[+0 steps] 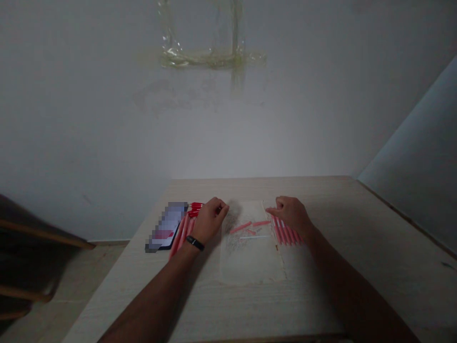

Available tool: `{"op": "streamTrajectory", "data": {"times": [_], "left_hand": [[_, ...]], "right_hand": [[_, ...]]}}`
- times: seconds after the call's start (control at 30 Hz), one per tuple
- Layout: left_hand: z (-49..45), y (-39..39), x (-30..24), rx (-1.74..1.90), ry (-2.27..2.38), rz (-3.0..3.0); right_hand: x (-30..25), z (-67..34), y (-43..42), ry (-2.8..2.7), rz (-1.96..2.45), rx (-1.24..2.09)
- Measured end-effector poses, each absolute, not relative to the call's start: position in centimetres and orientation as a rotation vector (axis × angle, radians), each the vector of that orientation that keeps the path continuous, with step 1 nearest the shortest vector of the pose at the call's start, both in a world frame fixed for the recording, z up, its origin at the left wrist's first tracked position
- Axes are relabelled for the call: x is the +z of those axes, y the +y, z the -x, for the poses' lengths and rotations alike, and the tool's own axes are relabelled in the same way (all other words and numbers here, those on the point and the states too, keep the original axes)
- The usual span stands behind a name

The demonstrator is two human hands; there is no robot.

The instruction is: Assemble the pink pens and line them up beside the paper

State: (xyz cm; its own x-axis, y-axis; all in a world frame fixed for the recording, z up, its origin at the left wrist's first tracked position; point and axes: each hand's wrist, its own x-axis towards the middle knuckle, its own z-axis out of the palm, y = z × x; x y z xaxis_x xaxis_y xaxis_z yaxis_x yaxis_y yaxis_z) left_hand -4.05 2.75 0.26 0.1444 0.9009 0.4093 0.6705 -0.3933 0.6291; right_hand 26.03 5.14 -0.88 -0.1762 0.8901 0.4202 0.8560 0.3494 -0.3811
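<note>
My left hand (pixel 211 221) rests knuckles-up over a bundle of long pink tubes (pixel 182 233), and their red tips (pixel 195 208) stick out past my fingers. My right hand (pixel 291 214) hovers at the top of a second row of pink tubes (pixel 283 231), with its index finger pointing left. Between my hands, several short pink pieces (pixel 247 227) and a thin white strip (pixel 250 237) lie on a pale, smudged sheet of paper (pixel 250 262). Neither hand visibly holds anything, and my left fingertips are hidden.
A smartphone (pixel 166 226) with a blurred screen lies left of the tubes on a pale wooden table (pixel 321 300). The table's far edge meets a grey wall bearing strips of clear tape (pixel 202 59). A dark wooden chair (pixel 24 247) stands at the left, on the floor.
</note>
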Motion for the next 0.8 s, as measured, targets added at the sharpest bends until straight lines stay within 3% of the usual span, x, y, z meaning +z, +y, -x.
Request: {"op": "streamTrajectory", "data": {"times": [0.8], "left_hand": [[3.98, 2.54, 0.16, 1.057, 1.492, -2.131]], "right_hand": [[-0.3, -25.37, 4.76, -2.116, 1.569, 0.066]]}}
